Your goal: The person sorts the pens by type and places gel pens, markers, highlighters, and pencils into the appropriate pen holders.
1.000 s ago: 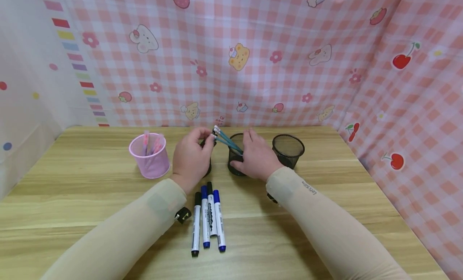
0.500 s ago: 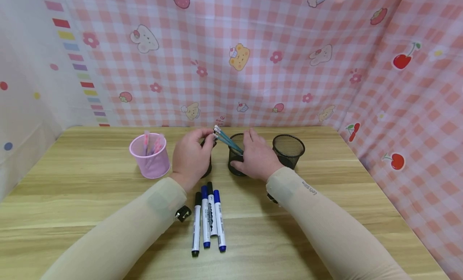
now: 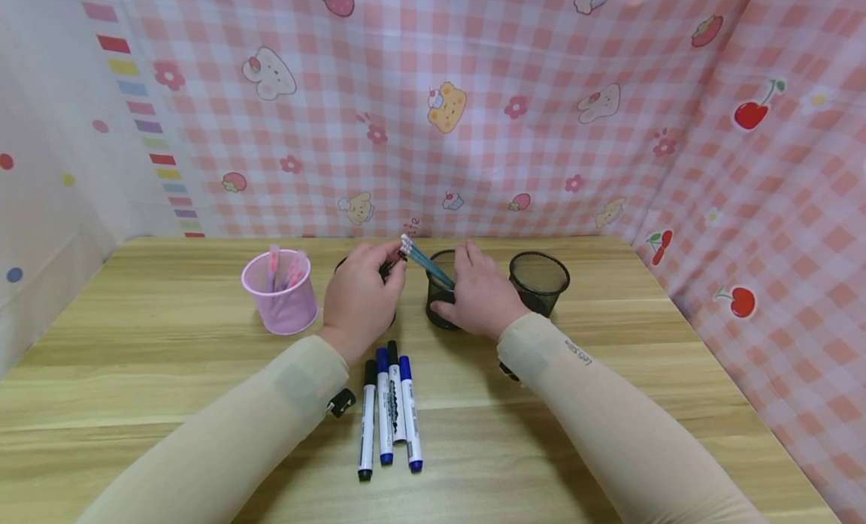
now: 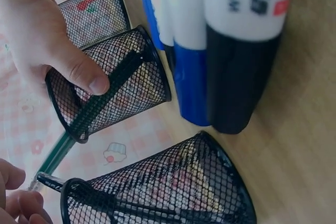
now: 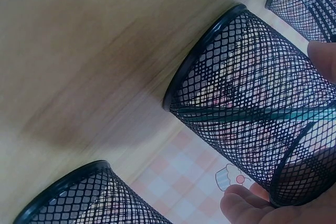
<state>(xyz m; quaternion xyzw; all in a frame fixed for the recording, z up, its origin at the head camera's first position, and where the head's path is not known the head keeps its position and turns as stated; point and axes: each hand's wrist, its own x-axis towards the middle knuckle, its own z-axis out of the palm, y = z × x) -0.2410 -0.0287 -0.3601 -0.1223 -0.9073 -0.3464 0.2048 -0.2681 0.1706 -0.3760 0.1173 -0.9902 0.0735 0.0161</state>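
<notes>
Cup (image 5: 249,90) is in right hand (image 3: 482,295); pencils (image 3: 430,266) lean leftward.

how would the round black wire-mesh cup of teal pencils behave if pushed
The black wire-mesh cup is probably light, being open mesh. Standing upright, it might tip, with teal pencils leaning past its rim.

Sleeved left arm (image 3: 216,437) and right arm (image 3: 609,411) reach forward and angle inward, left hand (image 3: 358,298) bent at the fingers with thumb and forefinger close together, right hand (image 3: 482,292) back-up in a wide holding grip, thumb spread off from the fingers, hands near but not touching.
</notes>
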